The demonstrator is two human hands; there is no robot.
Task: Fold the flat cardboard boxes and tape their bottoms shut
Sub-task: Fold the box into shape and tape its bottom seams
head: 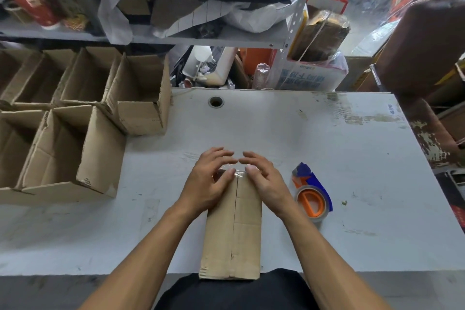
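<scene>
Two hands (210,178) (264,178) press one box (232,234); perhaps five folded boxes (100,113) beside.

Folded brown cardboard box (232,229) stands at the bench's near edge, middle, closed bottom flaps up, centre seam running away from viewer. Clear tape (235,173) across its far end. Blue-and-orange tape dispenser (312,196) on its side just right. Open finished boxes (75,121) crowd the far left corner.

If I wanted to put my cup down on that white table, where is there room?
Bare tabletop lies beyond the hands, between the round cable hole and the orange-and-blue tape dispenser, and along the right side. The left is crowded with open brown cardboard boxes; the middle holds the box being taped.
</scene>
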